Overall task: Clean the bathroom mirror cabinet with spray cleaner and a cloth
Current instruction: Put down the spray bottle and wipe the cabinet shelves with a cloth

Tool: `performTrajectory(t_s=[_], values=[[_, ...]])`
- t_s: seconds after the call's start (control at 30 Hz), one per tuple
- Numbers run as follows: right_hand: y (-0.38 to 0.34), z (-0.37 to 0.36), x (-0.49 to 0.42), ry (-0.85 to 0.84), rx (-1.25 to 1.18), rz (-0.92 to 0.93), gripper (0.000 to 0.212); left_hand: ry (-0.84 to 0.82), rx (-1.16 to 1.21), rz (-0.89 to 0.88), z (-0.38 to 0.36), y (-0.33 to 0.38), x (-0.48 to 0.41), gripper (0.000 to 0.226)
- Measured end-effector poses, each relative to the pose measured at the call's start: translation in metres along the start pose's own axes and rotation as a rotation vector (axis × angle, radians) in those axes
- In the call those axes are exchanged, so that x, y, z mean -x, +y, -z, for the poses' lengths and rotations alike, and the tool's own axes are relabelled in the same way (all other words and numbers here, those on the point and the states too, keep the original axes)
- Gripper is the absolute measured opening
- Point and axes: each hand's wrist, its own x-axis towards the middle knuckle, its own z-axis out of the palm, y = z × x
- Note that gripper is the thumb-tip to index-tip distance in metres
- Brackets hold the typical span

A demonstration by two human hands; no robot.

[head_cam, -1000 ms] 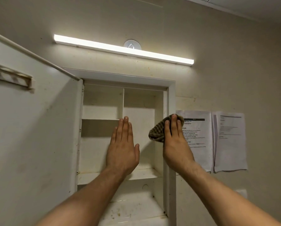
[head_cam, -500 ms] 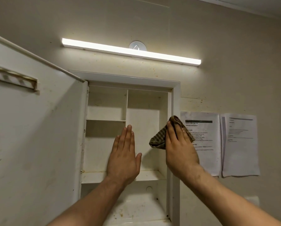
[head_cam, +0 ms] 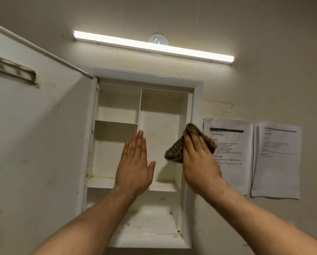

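The white mirror cabinet is set into the wall, its door swung open to the left with the inner face toward me. The shelves inside are bare and stained. My right hand presses a brown striped cloth with straight fingers against the cabinet's right frame edge. My left hand is held up flat with fingers straight in front of the cabinet's middle compartment, holding nothing. No spray cleaner is in view.
A lit tube light runs above the cabinet. Two printed paper sheets hang on the wall right of the frame. The bottom shelf carries brown grime spots.
My right hand with the cloth has slid slightly right and down along the right frame, with the cloth spread wider under the fingers. My left hand keeps its flat pose.
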Motion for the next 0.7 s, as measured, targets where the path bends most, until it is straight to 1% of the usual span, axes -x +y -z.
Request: performTrajectory(t_s=[0.07,0.13,0.33,0.43,0.5,0.57,0.63,0.7], values=[[-0.006,-0.019,0.028,-0.027,-0.072,0.04,0.065,-0.022,0.016,0.003,0.001,0.003,0.01,0.084],[-0.006,-0.027,0.035,0.005,-0.113,0.045,0.064,-0.05,0.026,0.01,0.002,0.006,0.02,0.085],[0.025,-0.007,-0.037,0.127,-0.23,-0.07,0.069,-0.114,0.01,0.013,0.006,0.005,0.031,0.083],[0.019,-0.009,-0.048,0.164,-0.341,-0.139,0.073,-0.116,0.02,0.004,0.008,0.005,0.033,0.082],[0.003,-0.025,-0.022,0.156,-0.446,-0.176,0.075,-0.125,0.029,-0.007,0.009,0.005,0.037,0.082],[-0.02,-0.051,0.029,0.12,-0.506,-0.178,0.077,-0.128,0.049,-0.02,0.008,0.003,0.043,0.083],[-0.043,-0.075,0.08,0.061,-0.491,-0.156,0.075,-0.133,0.074,-0.045,0.008,0.0,0.046,0.083],[-0.051,-0.086,0.103,0.021,-0.44,-0.128,0.074,-0.127,0.091,-0.065,0.009,-0.004,0.047,0.083]])
